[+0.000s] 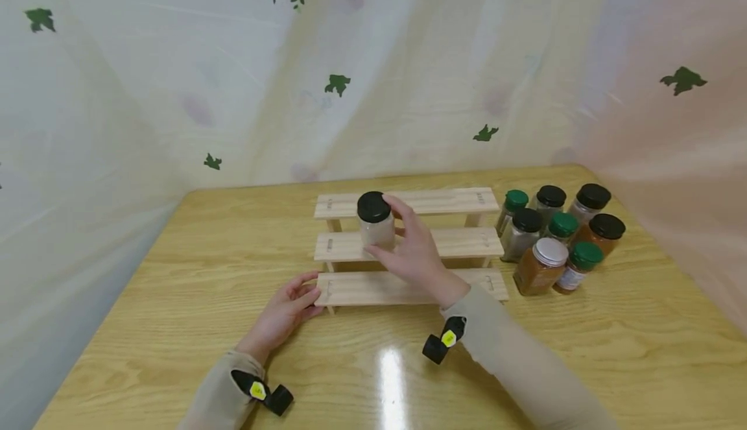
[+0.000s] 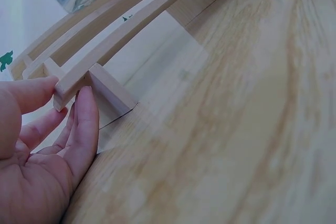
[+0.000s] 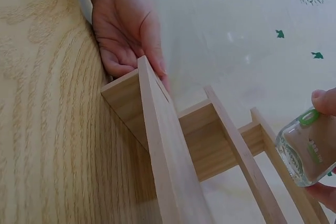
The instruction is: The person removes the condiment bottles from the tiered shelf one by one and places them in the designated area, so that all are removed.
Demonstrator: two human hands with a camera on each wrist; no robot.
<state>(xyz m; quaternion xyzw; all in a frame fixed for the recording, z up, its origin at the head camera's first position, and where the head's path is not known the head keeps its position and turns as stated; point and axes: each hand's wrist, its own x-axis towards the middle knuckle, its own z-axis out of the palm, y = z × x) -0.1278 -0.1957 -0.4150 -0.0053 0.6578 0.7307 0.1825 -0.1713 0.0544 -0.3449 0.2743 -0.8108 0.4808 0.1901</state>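
Hands: right (image 1: 415, 255) round upright jar (image 1: 375, 221), seemingly above rack (image 1: 467, 243).

Left hand (image 1: 284, 314) flat, right hand (image 1: 415, 253) gripping

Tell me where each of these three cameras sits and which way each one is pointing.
Head: worn high, facing forward and down at the table, the stepped rack and the spice jars; both hands and sleeves show.
Left wrist: low by the tabletop, facing along the rack's front corner; the left hand touches it.
Right wrist: low at the rack's left end, looking along its steps; the right hand's fingers grip a jar.
Shared: both wrist views and the head view show the left hand at the rack's corner.
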